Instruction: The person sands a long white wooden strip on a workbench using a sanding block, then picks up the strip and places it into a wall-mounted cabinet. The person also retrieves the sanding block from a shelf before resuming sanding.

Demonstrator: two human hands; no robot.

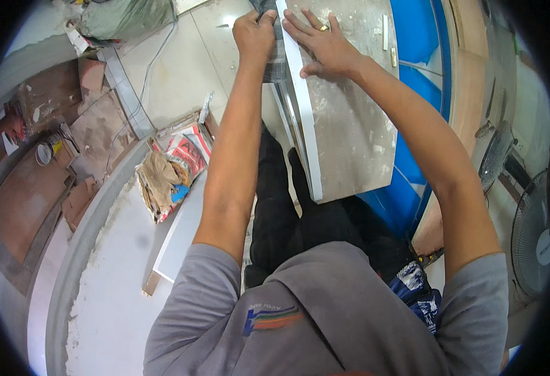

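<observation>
At the top centre my left hand [256, 35] grips a dark grey cloth or sheet [276, 63], with its thumb near the edge of a board. My right hand [319, 44], with a ring on one finger, lies spread on the dusty, paint-spotted face of a brownish board [350, 136]. Its fingertips reach a white edge strip [305, 110] that runs along the board's left side. Below the cloth, further long edges show beside the strip. The underside of the board is hidden.
Blue panels [418, 103] stand right of the board, and a fan [533, 235] at far right. Left are a torn paper bag [162, 174], a white panel [181, 230], a curved ledge [82, 235], a tub [45, 152] and a cable [148, 70] on the tiled floor.
</observation>
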